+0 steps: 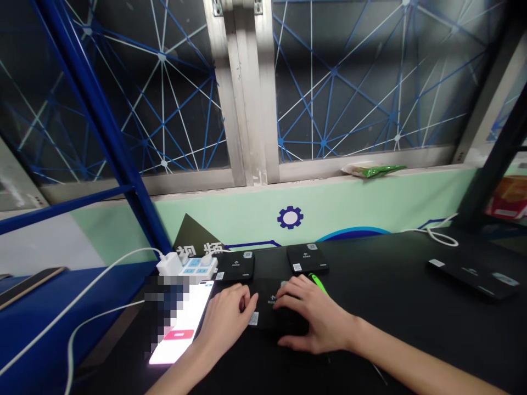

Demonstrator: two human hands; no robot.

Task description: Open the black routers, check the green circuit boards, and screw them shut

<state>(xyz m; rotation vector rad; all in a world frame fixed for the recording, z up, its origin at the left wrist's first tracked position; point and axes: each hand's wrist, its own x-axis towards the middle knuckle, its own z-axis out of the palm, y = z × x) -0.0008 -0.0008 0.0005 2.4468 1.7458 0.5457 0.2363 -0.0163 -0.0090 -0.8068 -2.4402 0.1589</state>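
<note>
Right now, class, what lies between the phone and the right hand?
The head view shows the left hand nearest the phone, then the uncovered part of a black box, which the right hand partly covers.

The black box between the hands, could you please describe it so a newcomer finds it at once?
Below the gear emblem on the green wall, find the black table. Between the left hand and right hand lies the black box, the only one partly covered by the right hand.
</note>
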